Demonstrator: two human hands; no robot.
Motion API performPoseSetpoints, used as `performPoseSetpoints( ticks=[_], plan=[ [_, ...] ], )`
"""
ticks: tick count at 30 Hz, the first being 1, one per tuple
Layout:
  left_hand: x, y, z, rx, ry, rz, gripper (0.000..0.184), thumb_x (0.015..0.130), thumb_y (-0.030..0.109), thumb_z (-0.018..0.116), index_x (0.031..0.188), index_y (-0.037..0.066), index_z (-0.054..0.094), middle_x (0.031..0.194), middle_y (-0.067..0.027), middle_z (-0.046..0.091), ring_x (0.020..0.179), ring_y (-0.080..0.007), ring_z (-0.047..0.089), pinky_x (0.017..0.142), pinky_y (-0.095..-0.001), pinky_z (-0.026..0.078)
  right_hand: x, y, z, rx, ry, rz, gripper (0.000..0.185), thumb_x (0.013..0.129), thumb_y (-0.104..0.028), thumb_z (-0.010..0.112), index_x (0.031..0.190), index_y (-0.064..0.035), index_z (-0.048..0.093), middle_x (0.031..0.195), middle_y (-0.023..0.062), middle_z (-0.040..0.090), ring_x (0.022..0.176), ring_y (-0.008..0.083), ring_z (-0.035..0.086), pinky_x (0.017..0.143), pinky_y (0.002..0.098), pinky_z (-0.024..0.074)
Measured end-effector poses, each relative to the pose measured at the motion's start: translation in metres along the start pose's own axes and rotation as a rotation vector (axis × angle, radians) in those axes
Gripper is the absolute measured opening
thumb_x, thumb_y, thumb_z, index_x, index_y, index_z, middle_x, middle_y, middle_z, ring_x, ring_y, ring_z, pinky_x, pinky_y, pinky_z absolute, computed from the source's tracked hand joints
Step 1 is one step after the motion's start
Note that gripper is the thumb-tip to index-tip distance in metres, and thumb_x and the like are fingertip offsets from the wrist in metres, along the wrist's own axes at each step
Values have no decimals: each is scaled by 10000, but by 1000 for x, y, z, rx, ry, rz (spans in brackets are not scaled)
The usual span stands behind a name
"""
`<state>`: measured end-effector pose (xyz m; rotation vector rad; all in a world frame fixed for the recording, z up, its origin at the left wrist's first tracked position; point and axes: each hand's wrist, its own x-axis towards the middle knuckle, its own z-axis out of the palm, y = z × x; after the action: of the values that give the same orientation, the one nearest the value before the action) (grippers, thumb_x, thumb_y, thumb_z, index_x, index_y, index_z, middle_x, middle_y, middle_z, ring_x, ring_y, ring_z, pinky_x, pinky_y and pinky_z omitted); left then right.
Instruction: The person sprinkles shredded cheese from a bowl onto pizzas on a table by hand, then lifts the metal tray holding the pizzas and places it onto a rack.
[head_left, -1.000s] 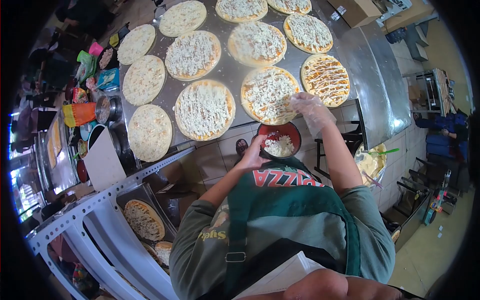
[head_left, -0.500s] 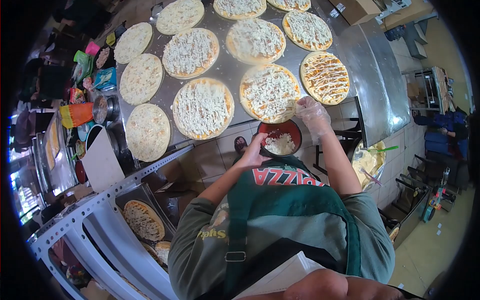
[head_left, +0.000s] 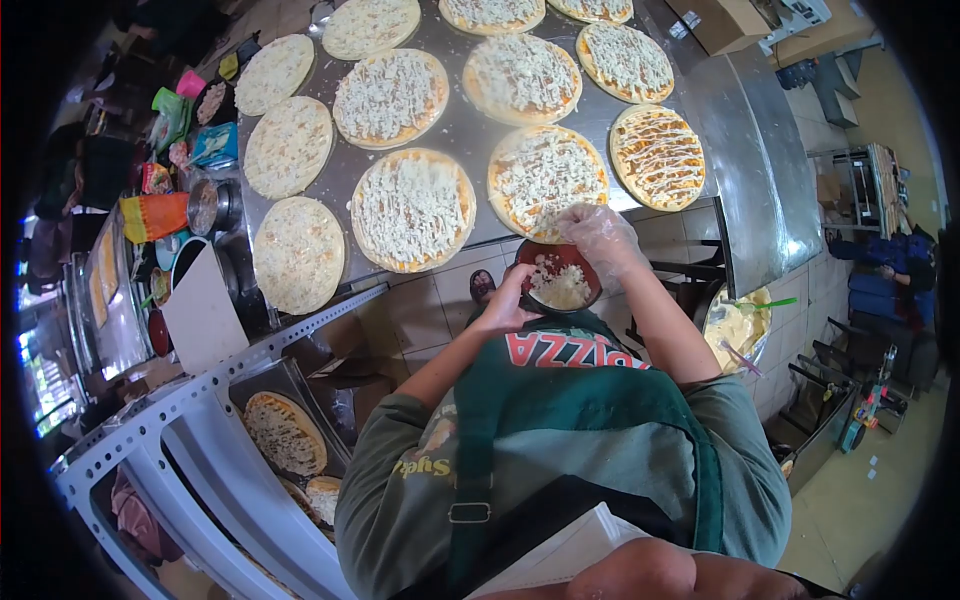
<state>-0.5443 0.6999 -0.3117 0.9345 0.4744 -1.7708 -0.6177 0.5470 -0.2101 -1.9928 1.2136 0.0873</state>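
My left hand [head_left: 508,303] grips the side of a dark bowl [head_left: 532,254] with a red inside, held just off the table's front edge. White crumbled cheese [head_left: 562,288] lies in it. In a clear plastic glove, my right hand [head_left: 602,238] is over the near edge of a pizza [head_left: 548,180], close above the bowl's rim. Its fingers are drawn together; what they hold, if anything, is hidden. White crumbles cover most of that pizza. To its right, another pizza [head_left: 657,158] shows brown topping with white sauce stripes.
Several more cheese-covered pizzas, one at the near left [head_left: 412,210], stand on the metal table [head_left: 470,150]. A perforated metal rack [head_left: 190,420] with pizzas inside is at lower left. A tub of pale yellow food [head_left: 735,325] sits at right. A cardboard box [head_left: 722,25] rests at the back.
My right hand has moved left, from the gap between the two right-hand pizzas to over the bowl's rim. The bowl stays in my left hand. The view has shifted slightly.
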Motion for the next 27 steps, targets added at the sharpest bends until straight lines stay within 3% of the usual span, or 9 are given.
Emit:
performPoseSetpoints(
  ticks=[6,9,12,16,18,20,23,25,27],
  plan=[
    [-5,2,-1,13,63,33,387,794,331,472,1126,134,451,1163,-28,481,1097,-229,438,924,-463,315,16,-33,7,-45,-130,-15,214,751,-256,560,880,-107,644,723,95,620,670,193,583,652,298,451],
    [2,-1,-13,-5,18,17,379,794,330,474,1119,135,458,1158,-30,485,1090,-227,442,923,-461,317,32,-30,15,-349,106,-277,191,735,-225,573,841,-86,651,716,108,620,655,195,582,647,298,455],
    [12,-3,-28,0,-102,42,507,753,343,540,1177,195,304,1222,-49,338,1135,-276,368,871,-567,315,47,-17,15,-136,-55,-267,176,710,-212,599,802,-74,655,719,108,622,659,190,582,647,295,456],
    [8,-2,-26,-19,-127,50,525,757,341,536,1196,194,289,1236,-51,329,1136,-277,368,873,-567,315,46,-20,10,-398,-207,-248,156,683,-188,618,782,-73,656,698,91,625,634,180,578,626,292,454],
    [0,1,-20,-21,14,22,372,806,321,476,1119,121,466,1142,-42,501,1060,-231,473,905,-447,352,44,-25,10,-426,-248,-225,150,676,-176,622,776,-70,655,683,84,623,622,177,576,616,290,453],
    [0,1,-21,-14,10,30,376,806,322,478,1122,119,463,1141,-42,501,1062,-231,471,905,-448,353,43,-35,10,-310,-83,-261,224,736,-232,507,748,-62,651,734,174,605,682,294,599,659,372,468],
    [3,1,-27,7,10,41,375,807,314,483,1124,116,460,1139,-43,502,1061,-230,472,902,-449,359,72,-28,21,-134,-11,-292,155,720,-149,559,808,-59,650,691,95,625,617,184,576,616,288,457],
    [11,-1,-35,17,13,48,369,808,306,485,1123,116,459,1137,-43,502,1058,-229,475,899,-448,364,87,-31,26,-152,56,-412,166,733,-149,545,824,-58,649,704,104,627,622,189,579,624,293,460],
    [10,0,-38,46,-123,73,547,755,341,536,1217,169,299,1215,-63,342,1140,-269,354,857,-564,323,99,-39,28,-168,123,-533,176,746,-149,531,841,-56,647,717,113,628,628,194,581,633,298,462]
  ],
)
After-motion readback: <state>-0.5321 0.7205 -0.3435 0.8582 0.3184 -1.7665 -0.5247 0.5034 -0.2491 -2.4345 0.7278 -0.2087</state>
